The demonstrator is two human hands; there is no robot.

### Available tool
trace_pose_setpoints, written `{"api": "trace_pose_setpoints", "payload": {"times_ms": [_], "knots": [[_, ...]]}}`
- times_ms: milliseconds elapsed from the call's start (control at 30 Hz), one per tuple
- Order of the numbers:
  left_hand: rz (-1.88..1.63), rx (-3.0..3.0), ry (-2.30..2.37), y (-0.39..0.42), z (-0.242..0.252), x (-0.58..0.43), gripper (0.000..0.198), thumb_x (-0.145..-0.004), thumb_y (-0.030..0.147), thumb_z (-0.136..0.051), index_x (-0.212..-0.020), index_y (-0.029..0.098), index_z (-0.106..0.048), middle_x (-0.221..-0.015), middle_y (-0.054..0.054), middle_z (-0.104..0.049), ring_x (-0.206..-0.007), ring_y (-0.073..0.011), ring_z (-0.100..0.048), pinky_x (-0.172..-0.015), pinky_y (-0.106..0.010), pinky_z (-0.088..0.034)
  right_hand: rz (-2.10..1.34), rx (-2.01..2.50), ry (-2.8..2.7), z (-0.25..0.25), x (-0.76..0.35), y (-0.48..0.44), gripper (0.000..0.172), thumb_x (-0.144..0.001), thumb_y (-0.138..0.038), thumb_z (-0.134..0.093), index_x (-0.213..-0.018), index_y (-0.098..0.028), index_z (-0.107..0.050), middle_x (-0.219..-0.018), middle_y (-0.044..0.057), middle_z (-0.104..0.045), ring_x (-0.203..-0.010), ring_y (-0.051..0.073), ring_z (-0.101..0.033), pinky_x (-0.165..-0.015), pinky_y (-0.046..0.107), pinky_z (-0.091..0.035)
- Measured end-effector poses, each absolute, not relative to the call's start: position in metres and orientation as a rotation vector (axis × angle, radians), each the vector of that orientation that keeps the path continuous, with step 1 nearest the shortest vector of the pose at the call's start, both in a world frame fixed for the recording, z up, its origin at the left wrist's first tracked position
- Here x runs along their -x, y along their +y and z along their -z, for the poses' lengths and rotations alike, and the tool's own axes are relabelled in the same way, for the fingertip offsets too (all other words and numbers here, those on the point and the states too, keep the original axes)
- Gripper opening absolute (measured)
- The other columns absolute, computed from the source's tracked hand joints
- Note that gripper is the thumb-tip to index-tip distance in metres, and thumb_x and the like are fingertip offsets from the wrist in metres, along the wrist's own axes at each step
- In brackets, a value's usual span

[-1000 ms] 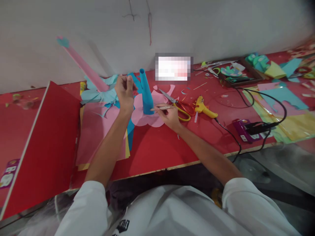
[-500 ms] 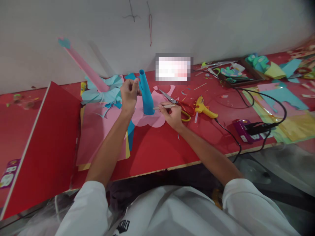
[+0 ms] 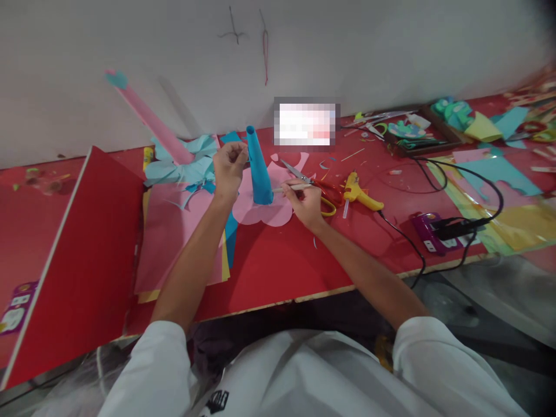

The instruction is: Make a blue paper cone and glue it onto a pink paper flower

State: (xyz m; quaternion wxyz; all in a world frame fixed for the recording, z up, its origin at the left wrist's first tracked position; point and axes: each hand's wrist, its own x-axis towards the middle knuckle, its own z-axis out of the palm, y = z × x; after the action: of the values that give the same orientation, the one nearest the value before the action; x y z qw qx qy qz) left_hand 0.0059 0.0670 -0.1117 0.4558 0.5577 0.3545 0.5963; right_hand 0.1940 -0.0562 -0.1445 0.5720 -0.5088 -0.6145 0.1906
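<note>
A blue paper cone (image 3: 260, 179) with an open top stands upright on a pink flower-shaped paper (image 3: 278, 213). My left hand (image 3: 228, 168) is at the cone's upper left, its fingers curled and pinched together; what they hold, if anything, I cannot make out. In my right hand (image 3: 307, 204) is a thin pale stick (image 3: 295, 187), its tip at the cone's base on the right. Just behind that hand lie scissors (image 3: 329, 197) with red and yellow handles. To their right is a yellow glue gun (image 3: 360, 194) with a clear glue stick.
A pink paper tube (image 3: 152, 124) rises from light-blue petals at back left, near stacked pink sheets (image 3: 169, 237). An upright red board (image 3: 82, 255) stands at left. A purple power strip (image 3: 430, 231), cables, a dark tray (image 3: 447, 133) and coloured paper (image 3: 521, 217) occupy the right.
My left hand's fingers have shifted slightly along the cone's left side and loosened a little. My right hand and the stick stay almost in place.
</note>
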Motion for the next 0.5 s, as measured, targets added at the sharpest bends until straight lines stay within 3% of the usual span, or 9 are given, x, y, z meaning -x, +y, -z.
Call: {"api": "trace_pose_setpoints", "payload": {"times_ms": [300,500], "knots": [[-1.412,-1.363,0.820,0.0655,0.1140,-0.0049,0.032,-0.082,0.049,-0.088,-0.089,0.024,-0.070,-0.078,-0.001,-0.073,-0.072,-0.0153,-0.073,-0.059,-0.024,-0.059,-0.444,1.187,-1.460,0.1482,-0.1956,-0.0545,0.043,-0.104,-0.058,-0.060,-0.089,-0.023,-0.081,-0.089,0.004,-0.083,-0.070,0.017,-0.071,-0.070,0.034,-0.056],[-1.394,-1.373,0.815,0.0593,0.1091,-0.0066,0.030,-0.086,0.047,-0.086,-0.086,0.025,-0.067,-0.079,-0.002,-0.074,-0.075,-0.0164,-0.074,-0.058,-0.025,-0.060,-0.449,1.191,-1.475,0.1467,-0.1949,-0.0549,0.044,-0.105,-0.058,-0.058,-0.087,-0.025,-0.082,-0.091,0.004,-0.083,-0.074,0.019,-0.073,-0.072,0.035,-0.058]]}}
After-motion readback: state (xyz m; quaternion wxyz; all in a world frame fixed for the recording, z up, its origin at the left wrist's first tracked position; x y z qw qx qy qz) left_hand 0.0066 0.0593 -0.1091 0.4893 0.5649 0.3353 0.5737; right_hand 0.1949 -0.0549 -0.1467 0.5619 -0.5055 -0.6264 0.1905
